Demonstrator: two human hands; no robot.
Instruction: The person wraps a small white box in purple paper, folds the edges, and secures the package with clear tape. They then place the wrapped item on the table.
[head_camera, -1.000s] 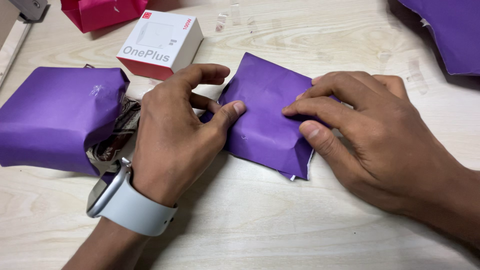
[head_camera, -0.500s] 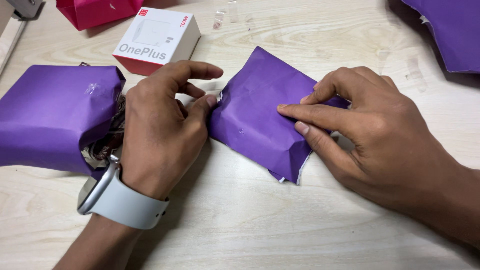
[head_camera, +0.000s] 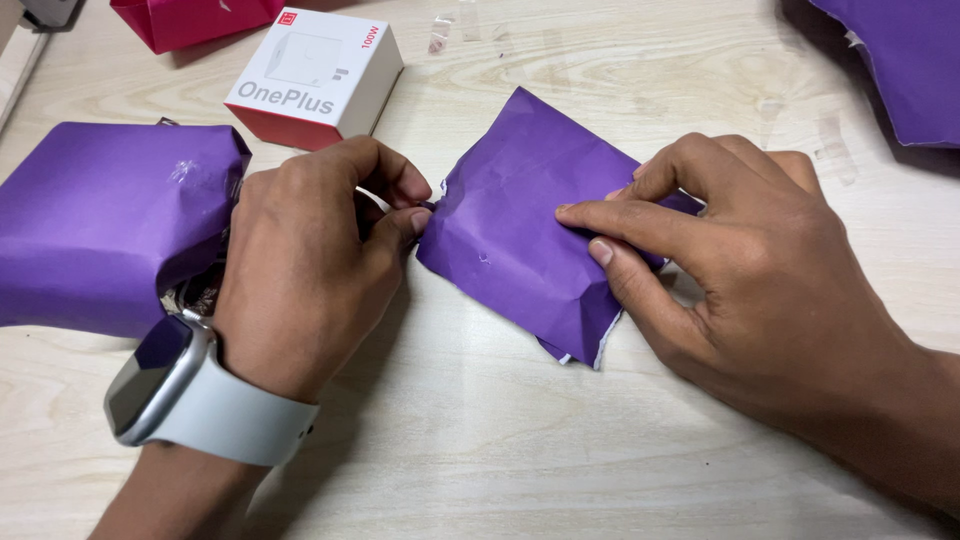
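Bare table in front; white box blocks behind.

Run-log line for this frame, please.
left hand: pinching left edge of purple paper packet | right hand: pressing its right side | surface: wooden table

Bystanders on the wooden table

Beyond the left fingers: a white-and-red box and pink paper. Behind those knuckles, a large purple-wrapped bundle. Far past the right fingers, purple sheet.

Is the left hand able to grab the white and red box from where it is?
Probably yes: the left hand sits just below the white and red box, with only bare table between them.
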